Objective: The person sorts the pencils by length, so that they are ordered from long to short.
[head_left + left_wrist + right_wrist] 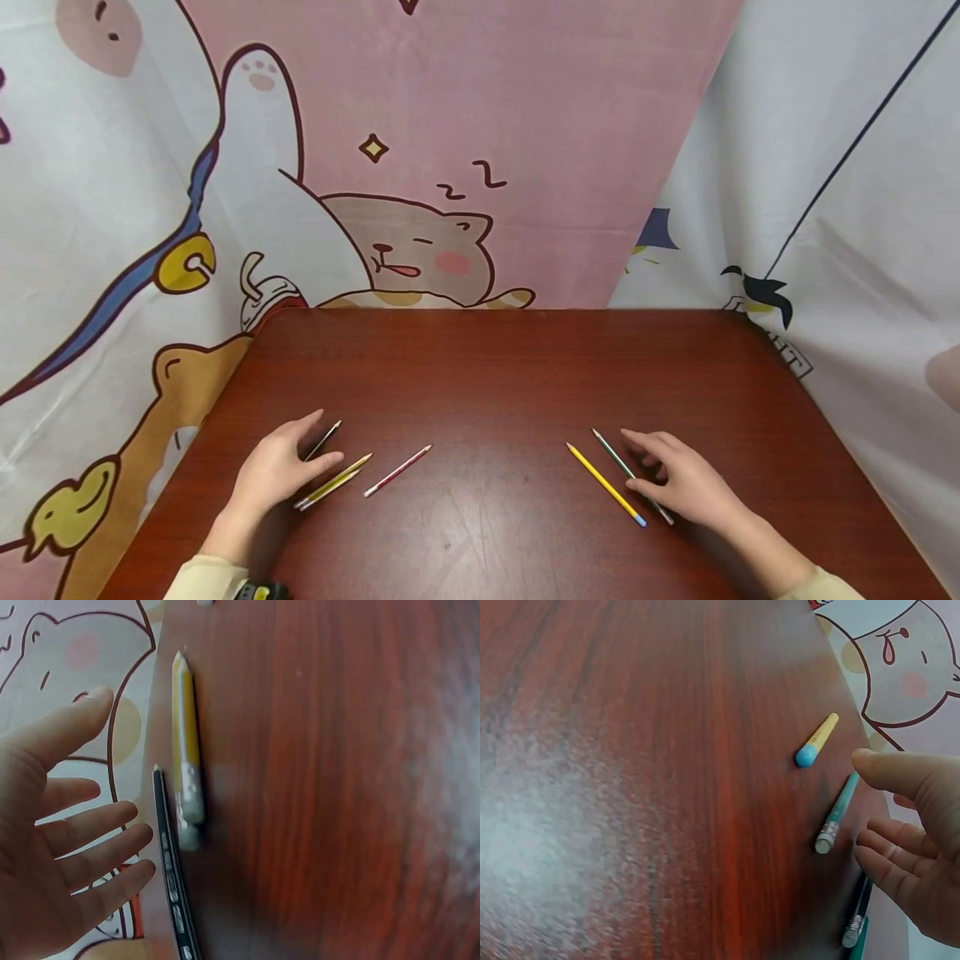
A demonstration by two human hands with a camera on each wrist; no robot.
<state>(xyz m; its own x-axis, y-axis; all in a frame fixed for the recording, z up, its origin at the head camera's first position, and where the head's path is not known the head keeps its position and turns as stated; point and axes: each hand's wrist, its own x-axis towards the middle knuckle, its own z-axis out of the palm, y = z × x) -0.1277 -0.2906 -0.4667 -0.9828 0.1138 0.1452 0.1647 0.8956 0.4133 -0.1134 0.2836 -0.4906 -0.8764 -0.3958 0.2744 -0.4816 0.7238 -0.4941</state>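
Pencils (606,484) lie slim on glossy wood (517,375) near left hand (279,463) and right hand (688,483), fingers parted.

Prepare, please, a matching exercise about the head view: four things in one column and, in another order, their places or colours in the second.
1. Table
2. Red-and-white pencil
3. Blue-ended yellow pencil
4. Yellow pencil pair

A. beside the green pencil
B. by the left hand
C. reddish brown
D. just right of the yellow pencil pair

Pairs: 1-C, 2-D, 3-A, 4-B
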